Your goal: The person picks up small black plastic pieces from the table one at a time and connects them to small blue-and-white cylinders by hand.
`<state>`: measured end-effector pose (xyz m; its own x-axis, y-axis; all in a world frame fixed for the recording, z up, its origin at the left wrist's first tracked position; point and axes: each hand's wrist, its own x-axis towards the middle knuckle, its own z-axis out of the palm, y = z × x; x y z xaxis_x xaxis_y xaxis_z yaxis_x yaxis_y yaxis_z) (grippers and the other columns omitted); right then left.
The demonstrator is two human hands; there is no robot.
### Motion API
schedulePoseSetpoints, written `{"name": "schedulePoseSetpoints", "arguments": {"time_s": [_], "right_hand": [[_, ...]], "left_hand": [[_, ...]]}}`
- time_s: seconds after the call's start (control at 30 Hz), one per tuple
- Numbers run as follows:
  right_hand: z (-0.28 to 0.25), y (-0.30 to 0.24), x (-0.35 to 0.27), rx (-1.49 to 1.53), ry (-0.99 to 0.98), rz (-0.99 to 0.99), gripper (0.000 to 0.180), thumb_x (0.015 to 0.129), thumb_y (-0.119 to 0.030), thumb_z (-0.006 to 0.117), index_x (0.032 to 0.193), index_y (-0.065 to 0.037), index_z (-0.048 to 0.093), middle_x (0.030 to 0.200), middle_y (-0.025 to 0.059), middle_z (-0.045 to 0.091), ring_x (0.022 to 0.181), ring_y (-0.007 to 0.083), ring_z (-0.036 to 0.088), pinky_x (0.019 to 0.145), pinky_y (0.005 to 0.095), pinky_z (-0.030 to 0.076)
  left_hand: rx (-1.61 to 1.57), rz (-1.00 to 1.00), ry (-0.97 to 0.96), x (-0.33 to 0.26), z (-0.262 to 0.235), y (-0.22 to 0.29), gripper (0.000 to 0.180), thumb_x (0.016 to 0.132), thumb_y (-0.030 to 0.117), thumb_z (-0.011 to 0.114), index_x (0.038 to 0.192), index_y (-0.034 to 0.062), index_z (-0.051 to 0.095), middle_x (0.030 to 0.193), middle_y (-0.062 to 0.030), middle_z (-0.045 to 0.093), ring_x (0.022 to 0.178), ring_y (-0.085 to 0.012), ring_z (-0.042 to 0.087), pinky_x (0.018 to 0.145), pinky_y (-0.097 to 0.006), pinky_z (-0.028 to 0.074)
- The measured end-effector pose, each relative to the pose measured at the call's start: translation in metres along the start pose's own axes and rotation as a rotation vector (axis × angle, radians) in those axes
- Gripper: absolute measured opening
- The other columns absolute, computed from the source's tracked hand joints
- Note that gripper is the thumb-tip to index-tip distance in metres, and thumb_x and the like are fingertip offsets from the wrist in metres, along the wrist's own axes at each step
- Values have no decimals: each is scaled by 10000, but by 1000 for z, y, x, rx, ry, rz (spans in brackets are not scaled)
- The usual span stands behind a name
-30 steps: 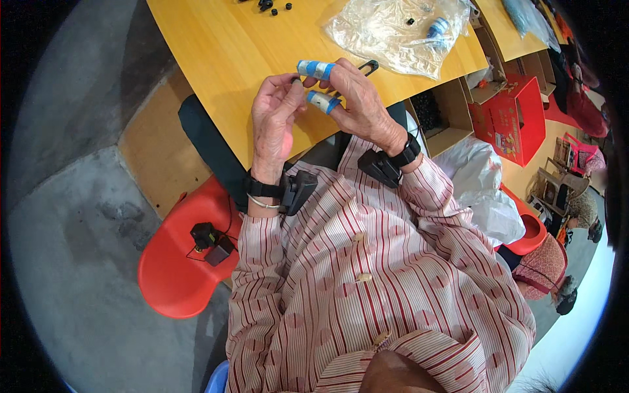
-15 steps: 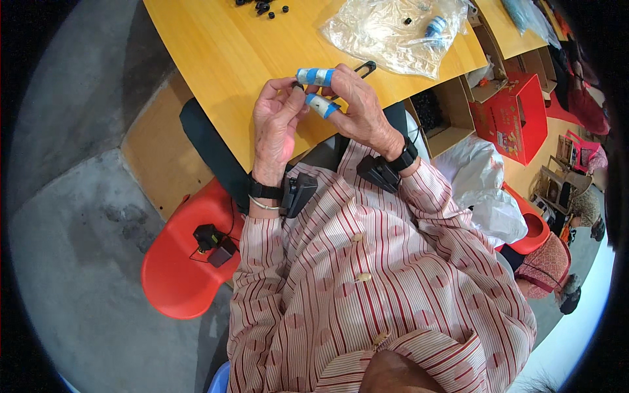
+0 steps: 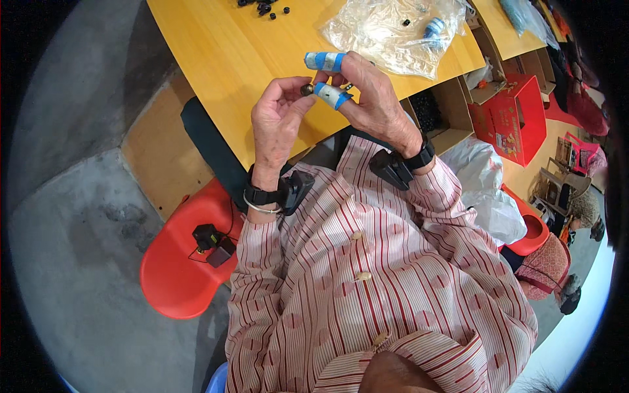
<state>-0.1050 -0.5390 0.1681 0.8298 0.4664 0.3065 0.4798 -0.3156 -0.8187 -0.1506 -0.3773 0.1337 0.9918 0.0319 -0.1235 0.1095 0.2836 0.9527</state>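
Over the near edge of the table, my left hand (image 3: pixel 275 121) pinches a small dark round piece (image 3: pixel 306 90) between thumb and fingertips. Its upward face has a brassy glint. Facing it, my right hand (image 3: pixel 377 98) has blue and whitish tape wrapped round the thumb and index finger. The taped thumb tip is close beside the round piece; whether it touches, I cannot make out. A thin dark tool (image 3: pixel 348 86) lies within the curled right fingers, mostly hidden by them. Both wrists carry black strapped devices.
Small black parts (image 3: pixel 264 8) lie at the table's far left. A clear plastic bag (image 3: pixel 386 36) with a blue-striped roll (image 3: pixel 434 27) spreads across the far right. Cardboard boxes and a red box (image 3: pixel 524 118) stand right; a red stool (image 3: pixel 187 262) with black devices stands left.
My right hand has shifted right and its taped index finger has lifted away from the thumb. The round piece in my left fingertips now shows more. The dark tool is more hidden.
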Motion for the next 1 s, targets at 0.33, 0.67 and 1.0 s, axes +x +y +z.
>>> {"name": "schedulePoseSetpoints", "arguments": {"time_s": [0.33, 0.67, 1.0], "right_hand": [[-7, -12, 12, -242, -87, -188, 336, 712, 11, 639, 1030, -43, 545, 847, 74, 601, 783, 273, 560, 674, 361, 475], [-11, -1, 7, -201, -48, -187, 440, 749, 4, 633, 1179, -53, 562, 953, 58, 636, 789, 217, 543, 704, 325, 479], [-10, -2, 18, -88, -153, -169, 479, 625, 113, 525, 1061, -72, 595, 852, 92, 582, 827, 302, 532, 707, 370, 466]], "left_hand": [[100, -9, -9, -2, 0, 9, 230, 822, -56, 592, 1051, -31, 580, 974, -46, 616, 880, -100, 559, 824, -226, 452], [-137, -79, -73, -3, -13, 2, 234, 879, 41, 557, 1105, -12, 586, 1026, -38, 615, 848, -71, 542, 771, -208, 435], [-105, -148, -120, -5, -12, 5, 273, 896, 70, 543, 1150, -26, 571, 1013, -41, 619, 835, -79, 542, 759, -227, 437]]}}
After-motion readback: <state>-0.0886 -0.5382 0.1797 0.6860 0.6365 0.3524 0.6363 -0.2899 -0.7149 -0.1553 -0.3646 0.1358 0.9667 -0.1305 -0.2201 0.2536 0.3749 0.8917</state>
